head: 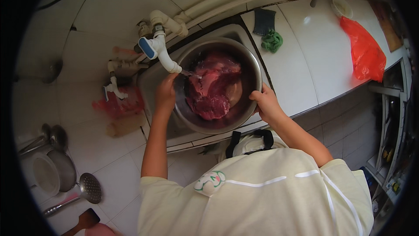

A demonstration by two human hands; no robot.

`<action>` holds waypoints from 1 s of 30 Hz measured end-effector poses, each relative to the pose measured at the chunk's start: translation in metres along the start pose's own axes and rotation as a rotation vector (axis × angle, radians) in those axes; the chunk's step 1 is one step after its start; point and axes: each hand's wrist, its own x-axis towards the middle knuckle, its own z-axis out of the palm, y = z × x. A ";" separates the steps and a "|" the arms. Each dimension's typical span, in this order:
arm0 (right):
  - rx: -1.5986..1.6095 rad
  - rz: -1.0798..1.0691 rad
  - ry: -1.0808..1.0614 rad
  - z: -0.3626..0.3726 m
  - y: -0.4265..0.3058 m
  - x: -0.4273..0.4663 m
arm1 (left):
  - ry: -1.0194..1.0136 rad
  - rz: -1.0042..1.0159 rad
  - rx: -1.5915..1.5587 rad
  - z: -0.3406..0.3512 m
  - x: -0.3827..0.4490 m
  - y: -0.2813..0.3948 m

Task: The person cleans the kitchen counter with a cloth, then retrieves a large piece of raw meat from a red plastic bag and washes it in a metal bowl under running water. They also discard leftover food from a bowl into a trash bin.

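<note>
Both my hands hold a round stainless steel basin (242, 121) by opposite sides over a metal sink (147, 88). My left hand (166, 93) grips the left rim just below the tap's mouth, its fingers partly hidden. On the right rim, my right hand (265, 101) has its thumb over the edge and its fingers beneath. Large pieces of raw red meat (209, 82) lie in the basin. A white plastic tap (162, 49) with a blue handle runs a stream of water onto the meat.
A dark scouring pad (264, 21) and a green scrubber (272, 40) lie right of the sink. Farther right are a red plastic bag (365, 51) and a white bowl (341, 6). A second tap (114, 88) is at left. A skimmer (90, 188) and pots (60, 170) are at lower left.
</note>
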 end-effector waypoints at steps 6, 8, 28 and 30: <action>-0.062 0.028 -0.011 0.001 -0.012 -0.002 | 0.479 -0.481 -0.900 0.028 -0.045 0.004; -0.034 0.028 -0.006 -0.001 -0.016 0.000 | 0.133 -0.783 -1.387 0.022 -0.066 0.001; -1.096 -1.217 -0.389 0.164 -0.111 0.002 | 0.440 -1.020 -1.906 0.011 -0.135 0.067; -1.239 -1.269 -0.366 0.178 -0.109 0.009 | 0.418 -0.987 -1.924 0.009 -0.138 0.067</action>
